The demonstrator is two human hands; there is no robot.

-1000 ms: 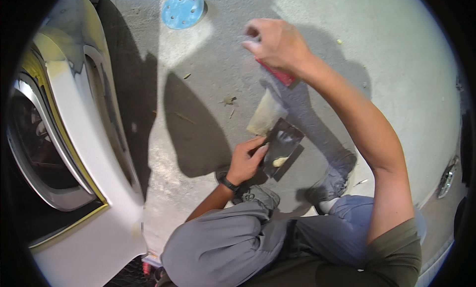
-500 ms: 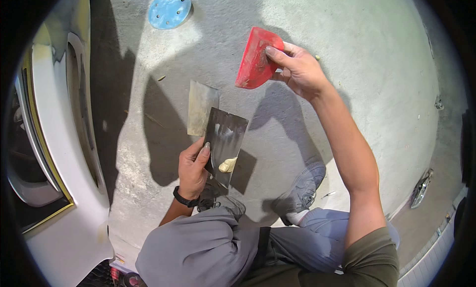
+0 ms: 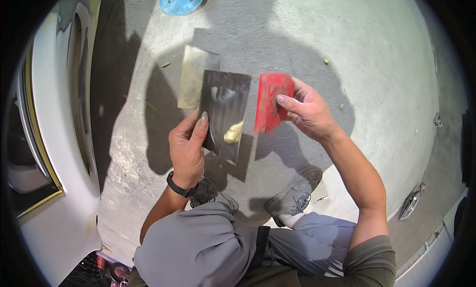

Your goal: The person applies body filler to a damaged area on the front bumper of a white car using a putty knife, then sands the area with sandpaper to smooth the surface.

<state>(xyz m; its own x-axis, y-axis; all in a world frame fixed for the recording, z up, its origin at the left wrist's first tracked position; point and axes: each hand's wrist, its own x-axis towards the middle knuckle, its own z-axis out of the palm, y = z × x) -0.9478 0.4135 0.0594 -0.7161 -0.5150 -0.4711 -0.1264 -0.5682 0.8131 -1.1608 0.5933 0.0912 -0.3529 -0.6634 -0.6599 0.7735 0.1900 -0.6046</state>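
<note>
My left hand point(image 3: 187, 150) grips a dark flat metal putty plate point(image 3: 223, 91), its thumb on the near face. A blob of pale yellow putty point(image 3: 233, 133) sits near the plate's right edge, with whitish smears higher up. Behind the plate's left edge shows a pale, smeared flat sheet point(image 3: 191, 78); its lower end is by my left fingers, and how it is held is hidden. My right hand point(image 3: 310, 111) pinches a red spreader point(image 3: 271, 101) between thumb and fingers. The spreader stands just right of the plate, apart from it, with dull residue on its face.
A blue sanding disc point(image 3: 182, 0) with holes lies on the concrete floor point(image 3: 377, 88) ahead. On the left stands a white car body panel point(image 3: 64, 153). My shoes point(image 3: 295, 195) are below my hands. A clear crumpled object point(image 3: 411, 201) lies far right.
My right hand has brought the red spreader down and toward the plate, turning it more upright. My left hand has raised the plate in view, and the pale sheet moved along with it.
</note>
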